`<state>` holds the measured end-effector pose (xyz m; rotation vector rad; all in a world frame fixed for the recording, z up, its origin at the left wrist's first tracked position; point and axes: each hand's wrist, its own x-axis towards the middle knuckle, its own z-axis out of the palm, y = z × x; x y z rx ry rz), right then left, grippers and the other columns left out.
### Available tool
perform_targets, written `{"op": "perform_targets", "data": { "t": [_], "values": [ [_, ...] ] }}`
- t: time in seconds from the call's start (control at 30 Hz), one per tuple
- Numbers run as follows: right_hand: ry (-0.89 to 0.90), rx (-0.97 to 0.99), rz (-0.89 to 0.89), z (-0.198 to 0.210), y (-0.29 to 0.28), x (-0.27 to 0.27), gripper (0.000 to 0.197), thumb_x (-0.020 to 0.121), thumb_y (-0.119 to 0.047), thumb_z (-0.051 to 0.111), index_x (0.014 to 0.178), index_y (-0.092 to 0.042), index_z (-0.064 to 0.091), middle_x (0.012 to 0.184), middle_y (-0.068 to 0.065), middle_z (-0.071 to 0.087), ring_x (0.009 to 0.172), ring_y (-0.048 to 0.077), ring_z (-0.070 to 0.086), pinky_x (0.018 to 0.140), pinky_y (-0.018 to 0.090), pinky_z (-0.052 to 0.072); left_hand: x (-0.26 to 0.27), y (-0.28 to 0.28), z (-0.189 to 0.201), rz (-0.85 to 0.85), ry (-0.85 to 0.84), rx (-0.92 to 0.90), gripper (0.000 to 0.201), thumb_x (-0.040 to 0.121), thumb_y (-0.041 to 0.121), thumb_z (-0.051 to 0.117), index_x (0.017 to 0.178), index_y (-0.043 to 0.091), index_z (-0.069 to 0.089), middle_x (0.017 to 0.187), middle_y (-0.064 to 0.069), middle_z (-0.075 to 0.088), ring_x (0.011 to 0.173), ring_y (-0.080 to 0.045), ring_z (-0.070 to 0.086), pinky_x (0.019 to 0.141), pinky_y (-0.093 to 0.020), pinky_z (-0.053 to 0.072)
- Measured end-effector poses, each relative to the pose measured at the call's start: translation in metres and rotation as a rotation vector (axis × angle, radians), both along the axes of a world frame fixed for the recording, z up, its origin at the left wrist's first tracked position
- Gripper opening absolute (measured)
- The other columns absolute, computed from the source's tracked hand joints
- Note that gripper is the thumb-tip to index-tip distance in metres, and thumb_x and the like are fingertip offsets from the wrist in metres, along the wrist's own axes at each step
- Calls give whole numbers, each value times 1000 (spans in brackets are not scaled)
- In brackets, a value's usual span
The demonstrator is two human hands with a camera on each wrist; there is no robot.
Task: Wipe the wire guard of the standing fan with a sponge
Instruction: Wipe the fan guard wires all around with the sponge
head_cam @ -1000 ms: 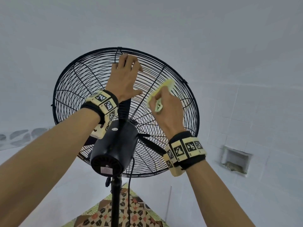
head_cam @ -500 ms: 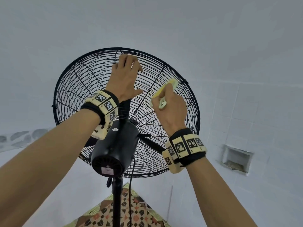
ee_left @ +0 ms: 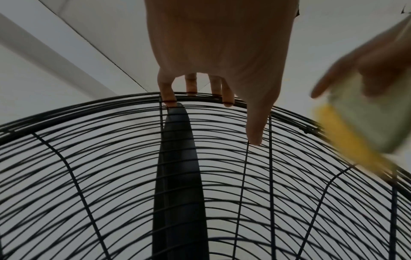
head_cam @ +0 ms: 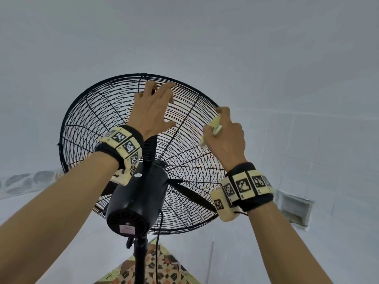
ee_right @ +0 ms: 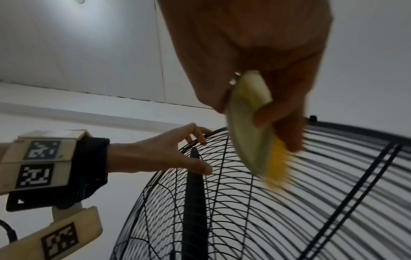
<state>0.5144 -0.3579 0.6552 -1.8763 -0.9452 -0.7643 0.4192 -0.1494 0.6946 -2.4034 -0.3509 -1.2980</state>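
The fan's black wire guard (head_cam: 92,130) fills the middle of the head view, seen from behind. My left hand (head_cam: 155,95) is at its top, fingertips hooked over the rim wires (ee_left: 195,95) and thumb pressed on the mesh. My right hand (head_cam: 223,132) grips a yellow sponge (head_cam: 215,124) with a pale green face. It holds the sponge against the guard's upper right part, close to the rim. In the right wrist view the sponge (ee_right: 251,133) is blurred, its yellow edge on the wires. It also shows at the right of the left wrist view, sponge (ee_left: 355,126).
The black motor housing (head_cam: 135,199) sits low between my forearms, on a pole (head_cam: 140,259) with a cord (head_cam: 158,242) hanging beside it. A dark blade (ee_left: 177,176) stands still inside the guard. White tiled walls surround the fan, with a wall niche (head_cam: 295,210) at the right.
My right hand has slid the sponge up and to the right across the guard, towards the rim. The left hand has stayed at the top of the guard.
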Motion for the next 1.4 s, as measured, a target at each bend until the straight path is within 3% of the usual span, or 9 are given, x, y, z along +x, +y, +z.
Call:
{"op": "perform_targets", "data": {
  "t": [0.07, 0.27, 0.47, 0.67, 0.87, 1.1, 1.2, 1.33, 1.4],
  "values": [
    [58, -60, -85, 4, -8, 5, 49, 98, -31, 56, 141, -15, 39, 97, 10, 64, 86, 28, 64, 63, 31, 46, 2, 1, -2, 13, -15, -11, 65, 71, 50, 85, 118, 18, 53, 163, 6, 36, 141, -38, 32, 92, -58, 45],
    [28, 156, 315, 25, 9, -11, 60, 97, -21, 55, 153, -27, 31, 85, -1, 64, 66, 17, 64, 56, 36, 58, -3, 3, -1, -8, -22, -25, 66, 69, 53, 87, 115, 20, 53, 161, 8, 38, 139, -37, 34, 91, -57, 45],
    [304, 139, 82, 29, -1, 4, 60, 94, -34, 57, 149, -23, 36, 109, 9, 57, 96, 31, 65, 78, 49, 62, -3, 1, 0, -3, -11, -57, 65, 69, 49, 90, 115, 19, 55, 161, 8, 39, 138, -35, 35, 94, -57, 44],
    [387, 326, 462, 44, 9, 0, 54, 92, -22, 61, 143, -35, 50, 114, 6, 61, 93, 23, 70, 60, 35, 64, -4, 0, -2, -37, -22, -52, 67, 66, 47, 91, 114, 19, 55, 161, 9, 40, 136, -34, 35, 91, -54, 44],
    [384, 23, -24, 37, -21, 20, 54, 95, -28, 57, 146, -15, 44, 130, 15, 49, 116, 31, 56, 87, 37, 50, -4, 0, 0, -1, -8, -70, 64, 70, 47, 89, 117, 19, 55, 161, 9, 39, 137, -34, 33, 92, -56, 43],
    [395, 442, 419, 75, -3, 10, 39, 91, -14, 66, 129, -21, 58, 107, 2, 64, 83, 12, 71, 59, 33, 64, -3, 1, -2, -45, -37, -34, 65, 66, 47, 91, 113, 21, 55, 160, 9, 41, 135, -35, 36, 88, -52, 44],
    [526, 453, 336, 72, -10, 38, 39, 86, -19, 70, 125, -14, 65, 108, 3, 68, 85, 12, 73, 66, 34, 64, -3, 2, -2, -49, -34, -36, 64, 67, 46, 91, 114, 20, 56, 161, 9, 40, 137, -35, 35, 90, -54, 45],
    [332, 94, -90, 66, -32, 64, 40, 87, -29, 68, 120, -6, 66, 105, 5, 64, 100, 24, 64, 87, 29, 48, -2, 4, -3, -46, -48, -51, 64, 66, 45, 92, 114, 20, 56, 159, 8, 41, 138, -36, 34, 91, -56, 45],
    [236, 120, -35, 73, -28, 57, 38, 89, -28, 67, 122, -8, 68, 106, 5, 67, 104, 27, 65, 94, 36, 53, -1, 5, -3, -57, -48, -43, 65, 65, 44, 93, 113, 20, 56, 159, 8, 42, 137, -37, 35, 91, -57, 46]
  ]
}}
